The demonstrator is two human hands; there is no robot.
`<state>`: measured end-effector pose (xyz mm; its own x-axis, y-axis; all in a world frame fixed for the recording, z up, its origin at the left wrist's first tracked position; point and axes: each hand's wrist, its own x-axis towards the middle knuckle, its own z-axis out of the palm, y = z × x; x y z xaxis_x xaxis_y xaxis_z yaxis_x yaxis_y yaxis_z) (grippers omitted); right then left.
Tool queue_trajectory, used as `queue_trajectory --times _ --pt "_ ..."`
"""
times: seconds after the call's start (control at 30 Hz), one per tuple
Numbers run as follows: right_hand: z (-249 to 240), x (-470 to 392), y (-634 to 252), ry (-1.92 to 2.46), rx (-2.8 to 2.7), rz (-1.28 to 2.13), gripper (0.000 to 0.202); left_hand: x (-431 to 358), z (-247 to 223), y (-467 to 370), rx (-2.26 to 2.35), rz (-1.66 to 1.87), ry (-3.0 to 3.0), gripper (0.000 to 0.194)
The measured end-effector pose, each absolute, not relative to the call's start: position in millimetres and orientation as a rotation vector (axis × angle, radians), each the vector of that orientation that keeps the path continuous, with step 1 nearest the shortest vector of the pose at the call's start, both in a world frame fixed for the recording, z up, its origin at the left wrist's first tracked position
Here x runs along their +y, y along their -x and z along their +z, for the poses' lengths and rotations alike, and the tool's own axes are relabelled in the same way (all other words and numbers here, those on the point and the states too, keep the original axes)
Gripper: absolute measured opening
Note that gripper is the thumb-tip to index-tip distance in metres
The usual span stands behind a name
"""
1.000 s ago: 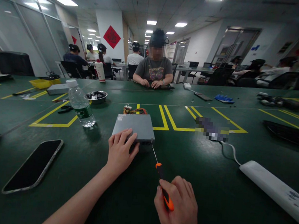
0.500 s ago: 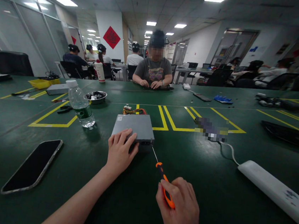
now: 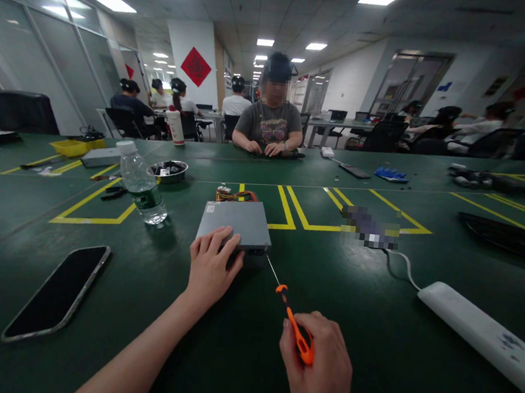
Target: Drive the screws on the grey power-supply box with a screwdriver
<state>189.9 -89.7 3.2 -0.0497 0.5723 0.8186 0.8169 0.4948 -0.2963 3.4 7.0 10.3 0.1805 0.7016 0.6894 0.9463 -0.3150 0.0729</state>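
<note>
A grey computer power supply [image 3: 236, 217] lies flat on the green table, its bundle of coloured wires [image 3: 239, 196] behind it. My left hand [image 3: 212, 260] holds it at the near left edge, with fingers over the top and the thumb against the front side. My right hand [image 3: 320, 365] is closed around the orange and black handle of a screwdriver [image 3: 294, 325]. The screwdriver's thin shaft slants up and left, and its tip meets the near right corner of the power supply. Whatever lies under the tip is too small to make out.
To the left are a smartphone [image 3: 58, 294], a water bottle [image 3: 144, 187] and a metal bowl [image 3: 169, 172]. A white power strip [image 3: 477, 335] with a cable lies to the right. Across the green table [image 3: 244, 370] sits another person [image 3: 270, 119].
The screwdriver handle has turned within my right hand, and the hand has shifted slightly right. My left hand and the power supply have stayed put.
</note>
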Motion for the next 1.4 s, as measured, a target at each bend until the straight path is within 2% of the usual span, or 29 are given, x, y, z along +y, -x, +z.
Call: queue_trajectory --times 0.1,0.2,0.33,0.4,0.5,0.63,0.73,0.87,1.0,1.2,1.33,1.4 --pt "8 -89 -188 1.142 -1.771 -0.402 0.007 7 11 -3 -1.557 -0.906 2.091 0.028" --pt "10 -90 -188 1.187 -1.77 -0.362 0.005 8 11 -4 -1.558 -0.922 2.094 0.028" --pt "6 -92 -190 1.263 -1.732 -0.286 0.024 8 10 -4 -1.557 -0.924 2.097 0.028" --pt "3 -92 -191 1.277 -1.711 -0.273 0.027 8 10 -4 -1.56 -0.923 2.098 0.029" --pt "2 -91 -190 1.245 -1.711 -0.281 0.021 8 10 -3 -1.56 -0.917 2.098 0.029" --pt "4 -90 -188 1.207 -1.801 -0.394 0.003 7 10 -3 -1.561 -0.9 2.088 0.029" --pt "5 -90 -188 1.238 -1.813 -0.361 0.005 7 10 -4 -1.551 -0.908 2.075 0.028" --pt "1 -92 -192 1.319 -1.736 -0.198 0.027 8 9 -5 -1.554 -0.91 2.08 0.028" --pt "-1 -92 -193 1.349 -1.666 -0.138 0.019 7 9 -5 -1.565 -0.905 2.085 0.028" --pt "6 -90 -188 1.183 -1.746 -0.366 0.003 7 11 -5 -1.561 -0.919 2.09 0.028" --pt "8 -90 -187 1.194 -1.778 -0.372 0.004 7 10 -4 -1.559 -0.924 2.094 0.028" --pt "6 -90 -189 1.235 -1.767 -0.321 0.011 7 9 -4 -1.561 -0.925 2.094 0.029"
